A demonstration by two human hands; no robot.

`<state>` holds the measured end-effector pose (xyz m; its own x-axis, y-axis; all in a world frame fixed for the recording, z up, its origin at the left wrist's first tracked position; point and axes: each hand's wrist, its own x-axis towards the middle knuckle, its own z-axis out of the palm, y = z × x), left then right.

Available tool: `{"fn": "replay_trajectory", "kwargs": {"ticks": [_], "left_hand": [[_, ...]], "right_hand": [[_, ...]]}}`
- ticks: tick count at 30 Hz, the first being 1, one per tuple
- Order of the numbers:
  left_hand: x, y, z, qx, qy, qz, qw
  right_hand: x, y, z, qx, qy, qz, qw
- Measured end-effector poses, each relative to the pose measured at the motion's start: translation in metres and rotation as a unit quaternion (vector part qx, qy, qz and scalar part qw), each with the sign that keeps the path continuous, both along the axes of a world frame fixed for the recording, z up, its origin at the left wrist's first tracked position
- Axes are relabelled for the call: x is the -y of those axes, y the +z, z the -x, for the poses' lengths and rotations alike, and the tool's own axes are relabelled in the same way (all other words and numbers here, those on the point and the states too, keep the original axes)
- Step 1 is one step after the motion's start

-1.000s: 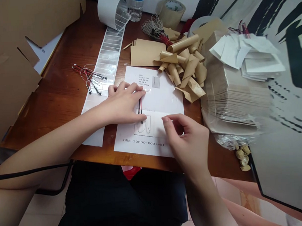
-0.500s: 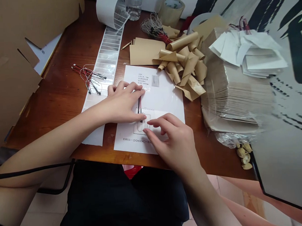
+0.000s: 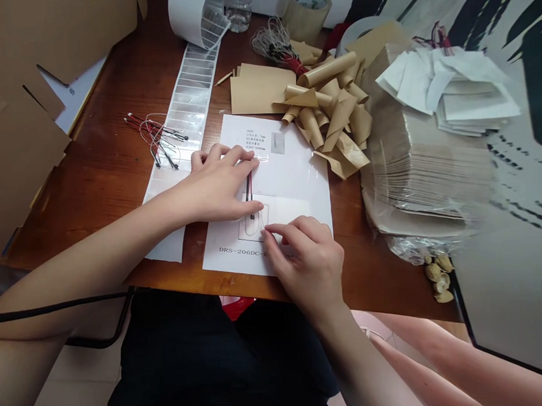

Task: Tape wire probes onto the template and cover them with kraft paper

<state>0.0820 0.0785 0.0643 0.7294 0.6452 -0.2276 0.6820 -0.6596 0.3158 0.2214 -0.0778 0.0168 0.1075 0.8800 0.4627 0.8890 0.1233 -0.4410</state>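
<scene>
A printed white sheet [image 3: 297, 178] lies near the table's front edge, with a small wire assembly [image 3: 251, 195] on its outlined drawing. The assembly has red and black leads and a thin white wire. My left hand [image 3: 225, 184] rests over the sheet with fingers spread, its fingertips at the upper end of the leads and its thumb on the thin wire. Just below that thumb, my right hand [image 3: 302, 252] pinches the thin white wire [image 3: 261, 218] between thumb and index finger.
Several wire assemblies [image 3: 158, 139] lie left, beside a label strip [image 3: 189, 96]. Curled brown papers [image 3: 334, 104], brown sheets [image 3: 261, 87] and a tape roll [image 3: 307, 13] are at the back. A bagged stack [image 3: 422, 178] stands right, near nutshells [image 3: 440, 276]. A person's legs [image 3: 425, 352] show lower right.
My right thumb and index finger have closed together on the thin wire, and the hand sits slightly lower. My left hand has kept its place. More of the person's legs shows at the lower right.
</scene>
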Motion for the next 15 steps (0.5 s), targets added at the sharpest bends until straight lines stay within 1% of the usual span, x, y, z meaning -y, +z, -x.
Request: {"fn": "replay_trajectory", "kwargs": {"ticks": [4, 11, 15], "left_hand": [[-0.0001, -0.0004, -0.0002, 0.0, 0.002, -0.002, 1.0], [-0.0001, -0.0012, 0.0007, 0.002, -0.002, -0.003, 1.0], [0.0, -0.0014, 0.0013, 0.009, -0.001, 0.001, 1.0]], "right_hand": [[-0.0005, -0.0012, 0.0004, -0.002, 0.0, 0.015, 1.0], [0.0014, 0.0001, 0.0012, -0.003, 0.011, 0.012, 1.0], [0.0011, 0.0019, 0.001, -0.013, -0.01, 0.032, 0.999]]}}
